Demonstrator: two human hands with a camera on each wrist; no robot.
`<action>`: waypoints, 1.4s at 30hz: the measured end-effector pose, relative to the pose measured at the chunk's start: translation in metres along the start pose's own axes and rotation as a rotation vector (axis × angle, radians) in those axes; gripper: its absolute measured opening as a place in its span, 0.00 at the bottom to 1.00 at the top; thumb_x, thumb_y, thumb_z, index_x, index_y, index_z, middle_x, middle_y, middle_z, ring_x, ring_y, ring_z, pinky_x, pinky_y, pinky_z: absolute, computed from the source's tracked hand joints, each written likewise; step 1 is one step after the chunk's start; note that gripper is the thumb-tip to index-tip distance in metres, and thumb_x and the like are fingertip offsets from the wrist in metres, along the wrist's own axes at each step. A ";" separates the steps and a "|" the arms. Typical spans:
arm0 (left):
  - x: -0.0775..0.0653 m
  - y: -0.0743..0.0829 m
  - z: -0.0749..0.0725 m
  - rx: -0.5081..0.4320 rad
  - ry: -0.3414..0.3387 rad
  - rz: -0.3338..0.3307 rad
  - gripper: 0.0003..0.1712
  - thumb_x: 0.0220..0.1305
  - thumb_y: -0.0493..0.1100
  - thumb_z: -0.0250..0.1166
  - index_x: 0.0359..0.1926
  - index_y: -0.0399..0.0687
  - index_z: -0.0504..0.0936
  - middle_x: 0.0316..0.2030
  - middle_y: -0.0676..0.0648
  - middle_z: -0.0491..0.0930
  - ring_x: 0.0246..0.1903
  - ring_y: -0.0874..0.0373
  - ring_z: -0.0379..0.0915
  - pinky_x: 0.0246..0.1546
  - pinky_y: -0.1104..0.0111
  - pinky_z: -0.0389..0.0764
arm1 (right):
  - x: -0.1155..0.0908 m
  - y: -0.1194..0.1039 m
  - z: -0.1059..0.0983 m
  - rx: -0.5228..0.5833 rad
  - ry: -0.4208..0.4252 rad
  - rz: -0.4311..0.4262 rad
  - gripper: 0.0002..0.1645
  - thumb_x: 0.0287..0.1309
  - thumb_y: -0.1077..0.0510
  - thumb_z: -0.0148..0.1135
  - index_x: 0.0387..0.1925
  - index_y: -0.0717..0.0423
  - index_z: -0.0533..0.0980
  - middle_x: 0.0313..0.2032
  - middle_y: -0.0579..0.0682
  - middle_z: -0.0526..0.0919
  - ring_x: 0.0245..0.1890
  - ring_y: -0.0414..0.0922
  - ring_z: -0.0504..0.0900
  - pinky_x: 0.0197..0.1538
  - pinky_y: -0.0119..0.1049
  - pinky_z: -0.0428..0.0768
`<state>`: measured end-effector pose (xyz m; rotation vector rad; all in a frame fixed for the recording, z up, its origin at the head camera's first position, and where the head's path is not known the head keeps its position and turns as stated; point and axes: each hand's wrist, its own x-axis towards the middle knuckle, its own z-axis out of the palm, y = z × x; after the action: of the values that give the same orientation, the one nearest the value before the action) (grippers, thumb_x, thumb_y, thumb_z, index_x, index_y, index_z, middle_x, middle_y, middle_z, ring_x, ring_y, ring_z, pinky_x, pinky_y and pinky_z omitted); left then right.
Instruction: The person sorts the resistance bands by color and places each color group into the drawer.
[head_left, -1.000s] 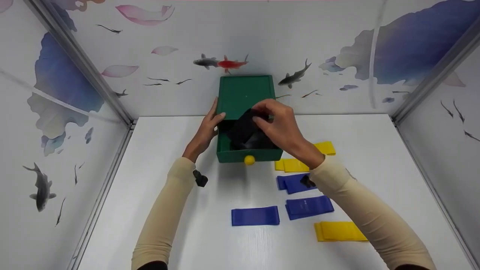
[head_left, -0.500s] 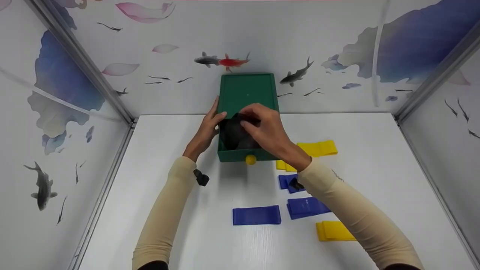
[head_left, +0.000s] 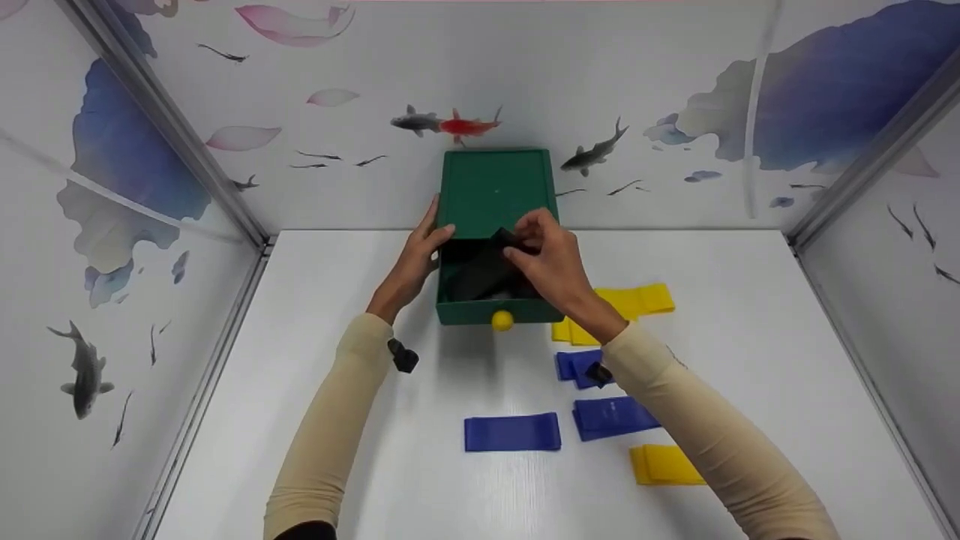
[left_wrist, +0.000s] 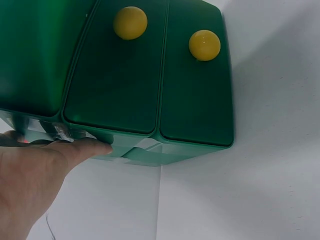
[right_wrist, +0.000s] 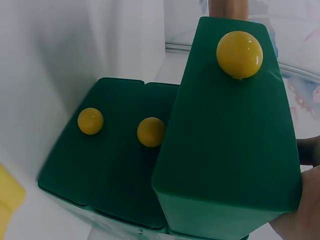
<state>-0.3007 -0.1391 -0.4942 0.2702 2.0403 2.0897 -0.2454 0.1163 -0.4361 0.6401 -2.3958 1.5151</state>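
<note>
A green drawer cabinet [head_left: 499, 193] stands against the back wall, its top drawer [head_left: 465, 312] pulled out by the yellow knob side. Along the cabinet's left side lies my left hand [head_left: 409, 264], fingers straight and thumb at the front top edge; the left wrist view shows the hand [left_wrist: 37, 172] against the side wall. My right hand [head_left: 553, 264] is over the drawer, pinching a black resistance band [head_left: 484, 271] between thumb and fingers. The band slants down into the drawer, and more black material lies under it. In the right wrist view the drawer front [right_wrist: 230, 135] hides most of that hand.
Folded blue bands [head_left: 512, 433] and yellow bands [head_left: 667, 464] lie on the white table [head_left: 405, 480], in front of the cabinet and to its right. Two lower drawers with yellow knobs [left_wrist: 204, 45] are closed. Printed walls enclose the table's back and sides.
My right hand dipped left and lower over the drawer, then came back slightly right. The pinched black band now shows as a narrower slanted strip. My left hand has stayed at the cabinet.
</note>
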 end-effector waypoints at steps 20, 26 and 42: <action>0.000 -0.001 -0.002 0.009 -0.009 0.011 0.49 0.82 0.64 0.58 0.91 0.73 0.40 0.90 0.53 0.38 0.87 0.46 0.44 0.81 0.34 0.52 | 0.003 0.003 -0.019 -0.269 -0.313 0.082 0.17 0.75 0.68 0.67 0.61 0.63 0.87 0.58 0.59 0.90 0.56 0.56 0.87 0.65 0.53 0.85; 0.000 -0.001 -0.001 0.003 -0.005 0.011 0.50 0.81 0.64 0.58 0.91 0.72 0.41 0.90 0.53 0.39 0.87 0.46 0.45 0.81 0.34 0.53 | 0.004 0.005 -0.020 -0.367 -0.294 0.047 0.13 0.77 0.66 0.67 0.58 0.61 0.88 0.55 0.57 0.91 0.53 0.55 0.89 0.64 0.52 0.86; 0.000 -0.001 -0.001 -0.001 -0.010 0.003 0.49 0.82 0.64 0.58 0.90 0.74 0.41 0.90 0.53 0.38 0.86 0.45 0.45 0.81 0.34 0.53 | 0.006 0.011 -0.024 -0.366 -0.293 0.019 0.14 0.78 0.68 0.63 0.55 0.62 0.90 0.55 0.58 0.91 0.59 0.59 0.88 0.69 0.58 0.81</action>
<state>-0.3013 -0.1403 -0.4952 0.2826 2.0343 2.0873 -0.2565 0.1406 -0.4322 0.7981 -2.8022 1.0002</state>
